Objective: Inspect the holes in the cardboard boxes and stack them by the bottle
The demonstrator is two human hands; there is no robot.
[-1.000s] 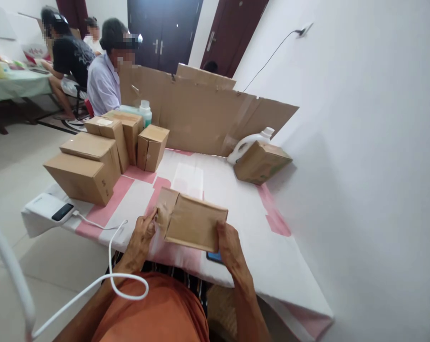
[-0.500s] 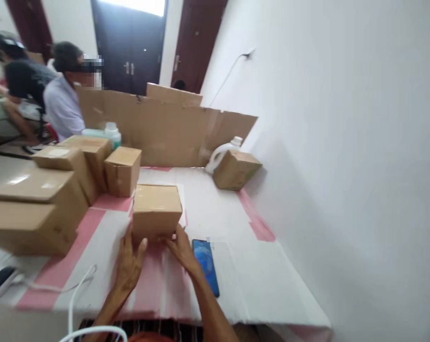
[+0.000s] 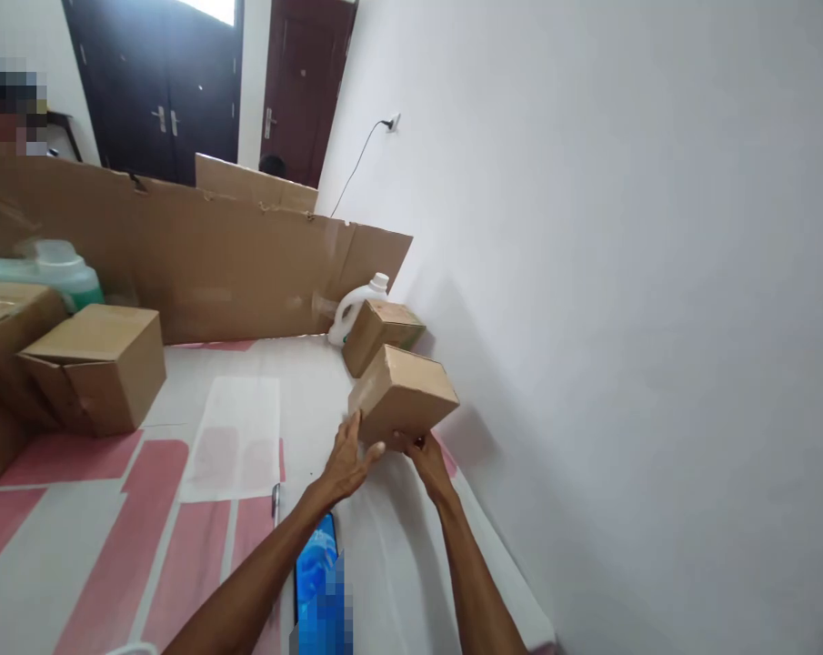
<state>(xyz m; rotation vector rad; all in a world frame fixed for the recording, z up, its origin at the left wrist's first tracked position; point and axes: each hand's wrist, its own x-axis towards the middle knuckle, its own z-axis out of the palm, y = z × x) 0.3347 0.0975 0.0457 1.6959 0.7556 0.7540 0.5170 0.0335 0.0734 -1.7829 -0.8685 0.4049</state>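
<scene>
A white wall (image 3: 588, 318) runs along the right edge of the cloth-covered desk (image 3: 384, 582), and a cardboard panel (image 3: 234, 264) stands along its far edge. Toward the far left corner is a brown carton (image 3: 135, 373), with a green-tinted bottle (image 3: 70, 277) behind it. At the far right corner, a cardboard box (image 3: 366, 338) sits beside a white jug (image 3: 360, 300).

Just in front of that pair, near the right edge, is the held box (image 3: 411, 400), tilted; whether it touches the desk, I cannot tell. The work in hand looks like 2-handed positioning. The left hand (image 3: 346, 466) has its fingers against the box's left side, thumb spread away; the right hand (image 3: 428, 459) has its fingers curled at the lower edge. Any further shift would call for support from both, levelling, and care around the neighbouring box.

Nearer lie 1 phone (image 3: 314, 564) and 1 pen (image 3: 276, 502).
</scene>
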